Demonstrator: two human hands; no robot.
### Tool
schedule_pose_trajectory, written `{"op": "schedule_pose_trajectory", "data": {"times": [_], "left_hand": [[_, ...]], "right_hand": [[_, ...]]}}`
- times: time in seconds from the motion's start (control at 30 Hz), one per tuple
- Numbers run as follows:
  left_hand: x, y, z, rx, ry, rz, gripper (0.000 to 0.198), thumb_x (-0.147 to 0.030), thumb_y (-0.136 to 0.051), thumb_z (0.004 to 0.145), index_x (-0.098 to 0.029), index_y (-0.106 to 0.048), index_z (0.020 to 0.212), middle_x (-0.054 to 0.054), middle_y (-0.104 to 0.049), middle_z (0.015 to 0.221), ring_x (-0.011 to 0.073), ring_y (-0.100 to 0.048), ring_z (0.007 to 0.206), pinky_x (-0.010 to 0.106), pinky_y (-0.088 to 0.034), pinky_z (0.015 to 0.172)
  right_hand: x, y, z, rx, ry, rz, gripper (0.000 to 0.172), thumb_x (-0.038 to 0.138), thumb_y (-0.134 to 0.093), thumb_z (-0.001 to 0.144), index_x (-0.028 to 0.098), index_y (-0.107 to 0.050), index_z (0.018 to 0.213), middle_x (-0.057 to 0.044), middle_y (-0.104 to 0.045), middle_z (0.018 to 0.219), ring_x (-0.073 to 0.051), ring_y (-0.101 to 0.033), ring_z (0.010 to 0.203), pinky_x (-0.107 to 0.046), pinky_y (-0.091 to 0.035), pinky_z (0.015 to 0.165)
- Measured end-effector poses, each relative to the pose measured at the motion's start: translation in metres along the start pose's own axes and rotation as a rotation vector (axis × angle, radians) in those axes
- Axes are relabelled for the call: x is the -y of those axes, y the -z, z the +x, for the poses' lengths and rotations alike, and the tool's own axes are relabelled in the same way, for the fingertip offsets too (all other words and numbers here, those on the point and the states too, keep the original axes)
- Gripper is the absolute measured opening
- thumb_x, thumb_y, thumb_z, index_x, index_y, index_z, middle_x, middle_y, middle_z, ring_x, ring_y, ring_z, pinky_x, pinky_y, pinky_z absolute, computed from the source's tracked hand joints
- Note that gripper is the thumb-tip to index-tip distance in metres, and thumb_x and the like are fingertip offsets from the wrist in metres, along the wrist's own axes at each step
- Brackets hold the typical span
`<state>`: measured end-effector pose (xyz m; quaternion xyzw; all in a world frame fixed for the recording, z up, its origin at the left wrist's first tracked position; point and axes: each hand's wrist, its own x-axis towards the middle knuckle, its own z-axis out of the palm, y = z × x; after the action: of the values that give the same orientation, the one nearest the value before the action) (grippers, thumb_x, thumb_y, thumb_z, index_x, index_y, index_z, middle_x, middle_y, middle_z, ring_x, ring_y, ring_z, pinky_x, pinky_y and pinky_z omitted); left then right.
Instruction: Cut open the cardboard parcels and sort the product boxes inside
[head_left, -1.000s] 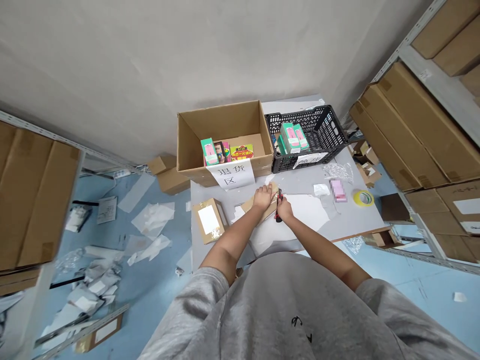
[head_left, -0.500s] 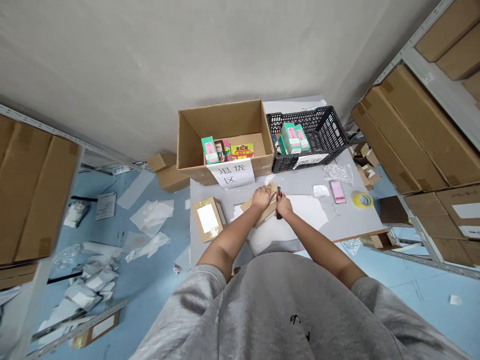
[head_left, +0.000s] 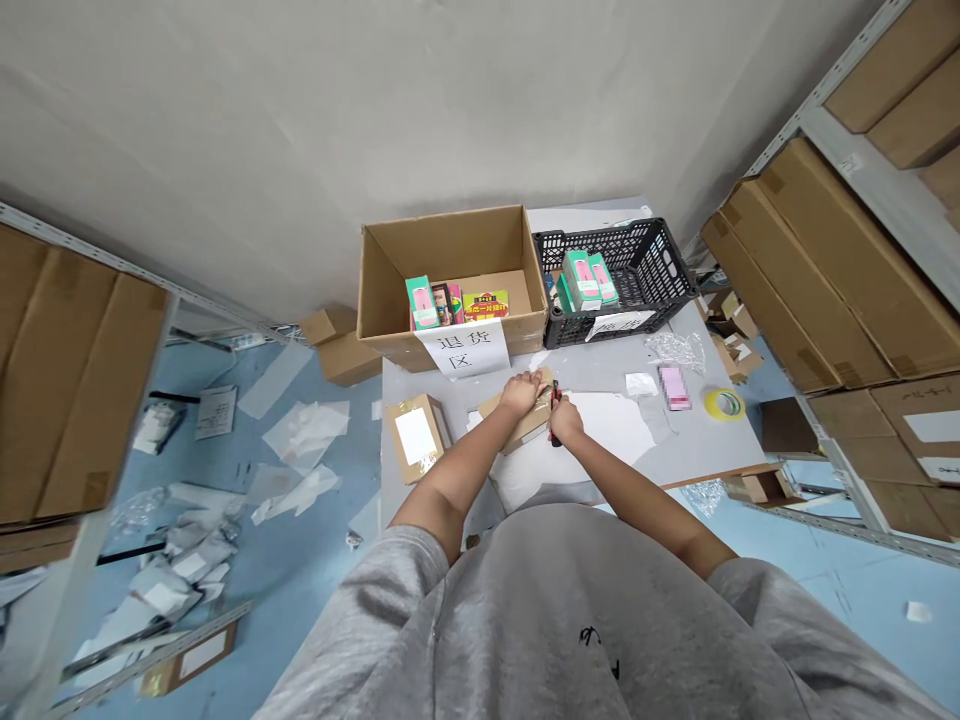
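Left hand (head_left: 521,393) pins a cardboard parcel (head_left: 529,426) just beside the right hand (head_left: 566,421), clamped on a utility knife (head_left: 556,425), its blade hidden, below a sign (head_left: 461,350) reading 退货区.

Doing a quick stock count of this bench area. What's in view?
table: 1, grey, centre
carton: 1, brown, open, at table's back
product boxes: several, green and pink, in carton and crate
crate: 1, black, beside carton
sign: 1, white, on carton front
tape roll: 1, yellow, on table's right
packet: 1, pink, beside tape roll
parcel: 1, brown, white label, on table's left
sheet: 1, white, on table
shelf cartons: many, brown, on shelves both sides
scraps: many, white, on blue floor
mailer: 1, brown, under left hand
knife: 1, red and black, in right hand
left hand: 1, on mailer
right hand: 1, holding knife
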<state>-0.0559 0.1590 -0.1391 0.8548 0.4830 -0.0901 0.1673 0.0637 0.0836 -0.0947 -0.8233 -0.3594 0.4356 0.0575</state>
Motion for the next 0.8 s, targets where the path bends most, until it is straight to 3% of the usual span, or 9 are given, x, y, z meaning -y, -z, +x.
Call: {"op": "schedule_pose_trajectory", "data": {"times": [0.17, 0.3, 0.37, 0.47, 0.57, 0.67, 0.8], "left_hand": [[-0.002, 0.003, -0.002, 0.006, 0.005, 0.015, 0.062, -0.048, -0.036, 0.121, -0.011, -0.048, 0.169, 0.027, -0.070, 0.139, 0.0347, -0.072, 0.125, 0.043, -0.055, 0.104], [-0.007, 0.001, -0.003, 0.038, 0.009, 0.012, 0.066, -0.049, -0.039, 0.120, -0.011, -0.041, 0.173, 0.028, -0.069, 0.140, 0.0344, -0.075, 0.119, 0.042, -0.058, 0.099], [-0.013, -0.002, -0.002, 0.026, 0.012, 0.015, 0.068, -0.046, -0.043, 0.118, -0.008, -0.038, 0.175, 0.032, -0.065, 0.148, 0.0375, -0.073, 0.127, 0.045, -0.058, 0.103], [-0.023, -0.010, 0.000, -0.041, -0.015, 0.010, 0.067, -0.037, -0.047, 0.115, -0.006, -0.039, 0.174, 0.035, -0.050, 0.168, 0.0431, -0.057, 0.151, 0.051, -0.052, 0.115], [-0.026, -0.016, 0.004, -0.078, -0.041, 0.004, 0.063, -0.030, -0.042, 0.115, -0.007, -0.041, 0.173, 0.034, -0.043, 0.175, 0.0427, -0.051, 0.157, 0.055, -0.049, 0.120], [-0.023, -0.017, 0.008, -0.078, -0.055, 0.007, 0.061, -0.028, -0.037, 0.116, -0.003, -0.043, 0.172, 0.035, -0.043, 0.173, 0.0414, -0.056, 0.152, 0.054, -0.051, 0.118], [-0.018, -0.015, 0.010, -0.048, -0.084, 0.002, 0.059, -0.028, -0.038, 0.117, -0.003, -0.046, 0.169, 0.036, -0.044, 0.172, 0.0390, -0.061, 0.147, 0.051, -0.054, 0.116]], "right_hand": [[0.000, -0.001, 0.008, -0.022, -0.019, -0.003, 0.040, 0.034, -0.032, 0.122, 0.013, -0.061, 0.139, -0.015, -0.082, 0.101, -0.022, -0.081, 0.074, -0.028, -0.058, 0.072], [-0.002, 0.003, 0.011, -0.012, -0.017, 0.006, 0.040, 0.033, -0.031, 0.121, 0.014, -0.062, 0.137, -0.015, -0.082, 0.101, -0.021, -0.078, 0.065, -0.030, -0.057, 0.068], [-0.006, 0.003, 0.009, -0.011, -0.018, 0.016, 0.040, 0.035, -0.030, 0.121, 0.015, -0.061, 0.135, -0.014, -0.081, 0.100, -0.020, -0.075, 0.059, -0.030, -0.056, 0.066], [-0.013, 0.001, 0.006, -0.004, -0.002, 0.041, 0.040, 0.039, -0.029, 0.122, 0.016, -0.059, 0.135, -0.012, -0.080, 0.094, -0.018, -0.072, 0.053, -0.029, -0.055, 0.065], [-0.019, -0.001, 0.003, -0.028, 0.035, 0.013, 0.041, 0.042, -0.027, 0.122, 0.016, -0.054, 0.138, -0.010, -0.080, 0.091, -0.018, -0.070, 0.052, -0.029, -0.055, 0.066], [-0.021, -0.001, 0.005, -0.060, 0.083, -0.077, 0.039, 0.041, -0.025, 0.123, 0.019, -0.052, 0.140, -0.011, -0.081, 0.098, -0.019, -0.073, 0.058, -0.030, -0.055, 0.071], [-0.013, 0.003, 0.011, -0.073, 0.071, -0.168, 0.040, 0.033, -0.024, 0.122, 0.017, -0.053, 0.143, -0.015, -0.082, 0.105, -0.024, -0.081, 0.082, -0.034, -0.057, 0.084]]}}
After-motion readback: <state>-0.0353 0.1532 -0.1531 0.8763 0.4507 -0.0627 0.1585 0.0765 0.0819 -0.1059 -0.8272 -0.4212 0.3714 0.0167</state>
